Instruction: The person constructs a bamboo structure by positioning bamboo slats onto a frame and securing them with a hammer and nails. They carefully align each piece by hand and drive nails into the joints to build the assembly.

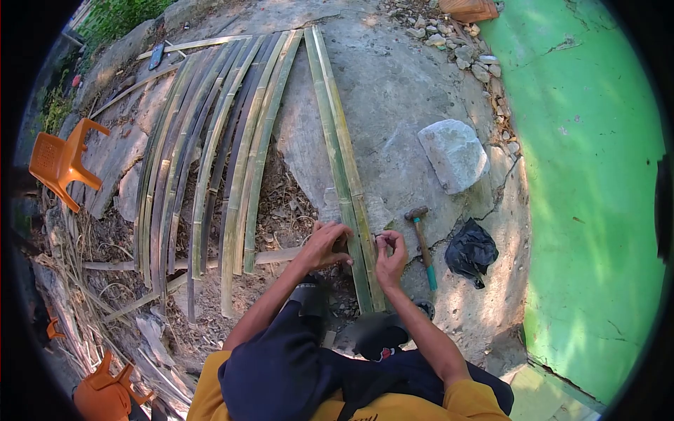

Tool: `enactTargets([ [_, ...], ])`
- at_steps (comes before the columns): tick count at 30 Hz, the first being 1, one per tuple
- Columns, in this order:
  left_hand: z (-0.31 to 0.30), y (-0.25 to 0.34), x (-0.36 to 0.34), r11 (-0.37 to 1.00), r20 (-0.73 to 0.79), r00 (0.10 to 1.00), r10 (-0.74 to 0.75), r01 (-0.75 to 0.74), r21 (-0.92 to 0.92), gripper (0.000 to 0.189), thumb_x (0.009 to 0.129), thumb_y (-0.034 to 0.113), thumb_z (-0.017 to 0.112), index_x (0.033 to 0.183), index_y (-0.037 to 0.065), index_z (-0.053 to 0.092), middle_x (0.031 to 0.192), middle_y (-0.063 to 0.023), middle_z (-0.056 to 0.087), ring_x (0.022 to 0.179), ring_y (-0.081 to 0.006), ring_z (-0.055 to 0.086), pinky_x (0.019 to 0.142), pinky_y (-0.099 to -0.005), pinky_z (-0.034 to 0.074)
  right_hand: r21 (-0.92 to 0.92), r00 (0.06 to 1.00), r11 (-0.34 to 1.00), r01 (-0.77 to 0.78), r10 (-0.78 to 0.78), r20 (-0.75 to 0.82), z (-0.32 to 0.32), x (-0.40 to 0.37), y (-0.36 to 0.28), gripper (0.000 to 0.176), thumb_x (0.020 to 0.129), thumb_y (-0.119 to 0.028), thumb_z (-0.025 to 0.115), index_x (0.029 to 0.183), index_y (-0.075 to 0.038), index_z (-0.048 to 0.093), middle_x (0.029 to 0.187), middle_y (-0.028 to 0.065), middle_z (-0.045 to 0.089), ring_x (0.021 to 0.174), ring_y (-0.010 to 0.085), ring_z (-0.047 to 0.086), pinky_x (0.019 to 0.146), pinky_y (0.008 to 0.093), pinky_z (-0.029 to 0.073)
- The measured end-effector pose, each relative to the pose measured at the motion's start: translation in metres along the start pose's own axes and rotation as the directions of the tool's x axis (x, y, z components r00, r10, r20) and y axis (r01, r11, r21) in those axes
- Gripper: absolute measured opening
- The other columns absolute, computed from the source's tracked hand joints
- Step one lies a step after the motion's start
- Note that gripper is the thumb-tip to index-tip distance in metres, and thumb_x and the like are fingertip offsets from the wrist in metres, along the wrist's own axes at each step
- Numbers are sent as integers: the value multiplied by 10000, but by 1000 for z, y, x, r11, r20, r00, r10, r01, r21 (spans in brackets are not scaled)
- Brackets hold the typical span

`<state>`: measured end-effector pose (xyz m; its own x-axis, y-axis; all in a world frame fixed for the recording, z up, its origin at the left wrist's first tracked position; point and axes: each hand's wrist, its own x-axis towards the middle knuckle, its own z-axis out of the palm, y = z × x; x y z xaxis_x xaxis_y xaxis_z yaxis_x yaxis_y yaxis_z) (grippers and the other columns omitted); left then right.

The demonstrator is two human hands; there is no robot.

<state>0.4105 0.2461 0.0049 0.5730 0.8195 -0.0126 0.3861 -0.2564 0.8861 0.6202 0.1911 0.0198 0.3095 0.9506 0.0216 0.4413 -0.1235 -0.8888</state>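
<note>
Two long split bamboo strips lie side by side on the ground, running from my feet away from me. My left hand is at their left edge, thumb and fingers apart and curved. On the right side of the strips, my right hand has thumb and fingertips pinched together. A tiny dark thing shows at those fingertips, too small to name. A hammer with a teal grip lies to the right of my right hand. Beyond it sits a crumpled black plastic bag.
Several more bamboo strips lie in a row on the left, across wooden poles. A pale stone block rests ahead right. Orange chairs are at left. A green painted surface borders the right; rubble lines its edge.
</note>
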Motion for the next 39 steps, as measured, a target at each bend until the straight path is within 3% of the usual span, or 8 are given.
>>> enactTargets([
  [2,3,-2,0,1000,27,1000,-7,7,2,612,646,359,919,1128,151,605,856,8,570,893,-200,551,851,-368,306,287,981,943,-170,191,-45,9,-4,16,145,1004,-50,634,1125,-23,559,983,38,568,920,125,583,869,285,495],
  [5,8,-8,1,1000,-39,999,25,-25,-1,527,630,400,916,1024,176,646,838,37,565,861,-181,534,827,-353,289,409,970,886,-221,244,-4,19,-8,26,169,1016,-42,612,1130,-46,488,994,14,504,935,104,527,895,266,461],
  [7,9,-5,1,987,-63,990,129,-122,107,485,621,391,912,970,182,647,846,38,573,877,-184,530,820,-359,290,429,963,868,-252,269,20,19,-7,28,164,1016,-38,610,1114,-52,479,988,15,509,935,105,525,893,266,458],
  [12,8,-5,4,981,-40,989,140,-133,140,462,619,388,895,935,179,631,870,31,583,920,-193,531,826,-370,299,484,950,827,-286,312,28,21,-7,23,163,1015,-37,616,1085,-61,471,984,16,514,933,105,526,880,265,455],
  [21,3,1,6,992,29,999,46,-49,120,597,605,376,912,1057,162,586,872,0,574,951,-217,538,852,-386,309,346,977,914,-211,202,62,14,-12,8,226,962,-57,708,1047,-48,499,930,25,580,845,107,570,796,287,493],
  [23,1,1,9,993,43,999,17,-21,112,624,602,366,920,1080,157,578,868,-8,573,953,-221,539,856,-390,310,144,995,986,-79,69,72,11,-8,4,234,928,-68,752,1003,-38,533,871,45,626,790,125,611,735,312,512],
  [29,-1,3,9,998,57,998,-1,-2,65,644,592,312,934,1099,141,577,846,-7,568,944,-232,534,855,-394,309,-34,987,989,142,-139,84,16,-9,-2,228,902,-85,774,966,-33,561,847,84,633,771,220,653,712,357,516],
  [39,1,-1,10,1000,65,998,12,-12,-4,620,587,274,925,1088,154,580,814,27,545,902,-221,512,833,-397,295,-59,966,972,228,-219,136,11,-6,-8,221,875,-61,779,966,-46,578,854,98,632,767,270,659,684,393,519],
])
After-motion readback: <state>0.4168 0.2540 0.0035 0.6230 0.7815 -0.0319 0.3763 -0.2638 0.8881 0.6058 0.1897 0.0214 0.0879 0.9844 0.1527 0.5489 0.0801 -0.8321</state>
